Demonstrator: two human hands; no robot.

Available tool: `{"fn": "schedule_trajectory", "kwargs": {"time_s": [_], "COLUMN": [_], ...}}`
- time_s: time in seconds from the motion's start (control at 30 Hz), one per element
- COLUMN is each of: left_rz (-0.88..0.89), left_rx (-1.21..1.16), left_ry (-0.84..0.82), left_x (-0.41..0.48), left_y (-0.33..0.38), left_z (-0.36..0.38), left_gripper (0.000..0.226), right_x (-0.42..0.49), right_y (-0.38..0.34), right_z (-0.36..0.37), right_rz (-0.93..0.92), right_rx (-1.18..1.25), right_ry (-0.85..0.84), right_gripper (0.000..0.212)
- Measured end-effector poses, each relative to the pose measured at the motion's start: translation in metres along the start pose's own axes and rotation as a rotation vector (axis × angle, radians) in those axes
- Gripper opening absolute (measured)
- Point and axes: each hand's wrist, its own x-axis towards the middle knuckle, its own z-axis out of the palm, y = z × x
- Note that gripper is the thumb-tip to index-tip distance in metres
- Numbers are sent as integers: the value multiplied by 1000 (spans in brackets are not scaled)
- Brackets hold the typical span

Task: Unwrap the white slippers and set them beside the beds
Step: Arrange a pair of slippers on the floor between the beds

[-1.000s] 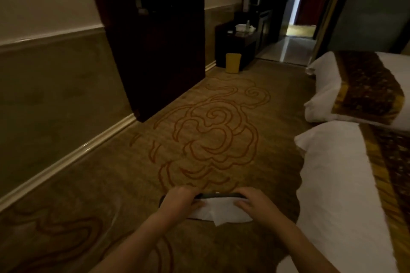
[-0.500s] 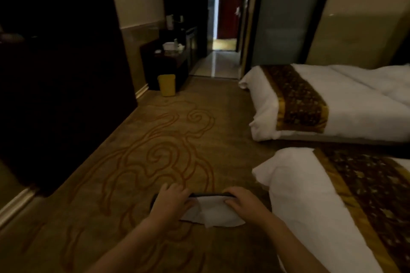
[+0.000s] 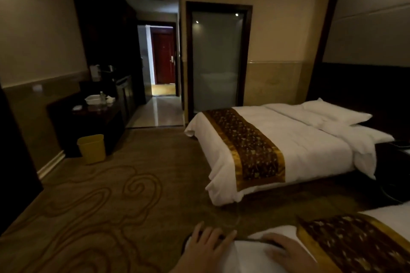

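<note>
At about nine o'clock a yellow bin (image 3: 91, 148) stands on the carpet (image 3: 124, 195) against a dark side table (image 3: 95, 117), probably kept there so wrappers can be dropped within reach of the tray (image 3: 92, 99) and bottles on top. Toward twelve o'clock a corridor leads to a red door (image 3: 163, 60), and just right of it is a frosted glass door (image 3: 216, 60).

At six o'clock the person holds the slippers (image 3: 248, 255), a flat white bundle with a dark edge along its top. The left hand (image 3: 205, 246) lies over the bundle's left end with fingers spread and pressed down on top; the right hand (image 3: 286, 250) covers the right end, fingers curled over the dark edge. Both look clamped on it. Whether any wrapping is on or off cannot be told in this dim light. Gripping both ends likely keeps the pair flat and together while carried.

From two to three o'clock lies the far bed (image 3: 288, 144), made up in white with a gold and brown runner (image 3: 246, 148) across its foot. The near bed (image 3: 359, 241) fills the five o'clock corner, its corner just beside the right hand. The strip of carpet between the beds looks the natural place for setting slippers down.
</note>
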Motion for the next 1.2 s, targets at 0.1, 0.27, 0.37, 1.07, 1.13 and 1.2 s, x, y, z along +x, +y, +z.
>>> {"fn": "schedule_trajectory", "kwargs": {"time_s": [0.1,0.27,0.37,1.07,1.13,1.2], "left_rz": [34,61,94,873,896,924], "left_rx": [133,36,12,-55,-52,-28], "left_ry": [-203,-178,-208,-512,-530,-541], "left_x": [71,174,242,732,778,823], "left_y": [-48,-122,-163,-162,-141,-121], "left_z": [4,11,32,219,241,255], "left_gripper": [110,110,102,102,103,104], "right_x": [66,185,246,484,503,520], "right_y": [-1,6,22,260,303,340], "right_z": [-22,-65,-68,-140,-156,-179], "right_rz": [-40,-10,5,592,613,628], "right_rx": [79,-5,-340,-227,-190,-160], "right_ry": [20,-33,-90,42,39,44], "right_gripper": [26,49,104,116,117,117]}}
